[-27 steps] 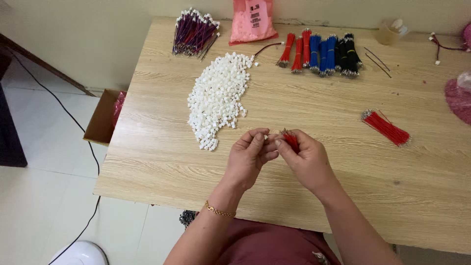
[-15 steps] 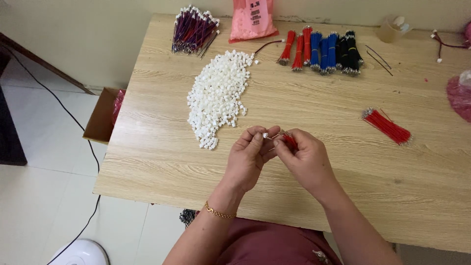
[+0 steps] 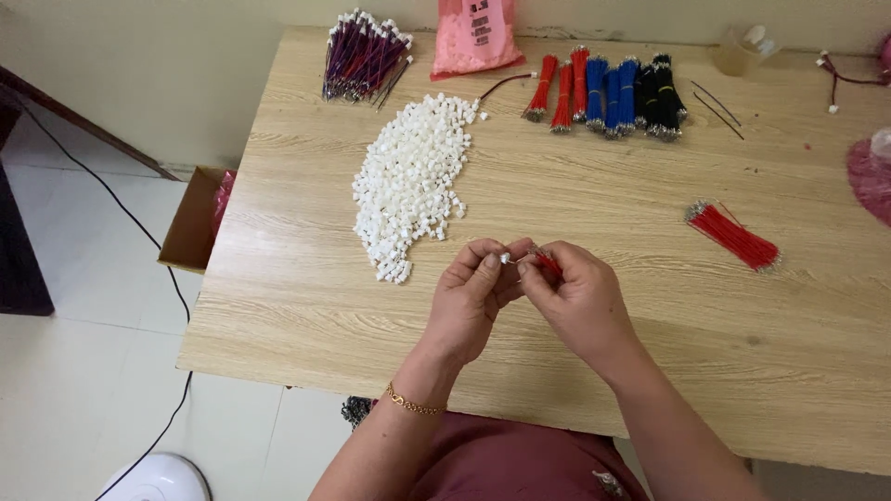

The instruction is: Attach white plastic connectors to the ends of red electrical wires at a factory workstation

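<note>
Between both hands' fingers (image 3: 489, 264), a white connector (image 3: 505, 258).

Open tabletop around the hands, clutter toward the far edge

Bare light wooden table (image 3: 650, 371) lies free from three to nine o'clock; a heap of small white plastic connectors (image 3: 413, 181) blocks eleven o'clock, a loose red wire bundle (image 3: 733, 237) lies at two.

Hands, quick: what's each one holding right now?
Left hand: pinched shut on a small white connector.
Right hand: pinched shut on red wire.

pink plastic bag (image 3: 475, 37), perhaps labelled, far table edge (image 3: 278, 353)
</note>
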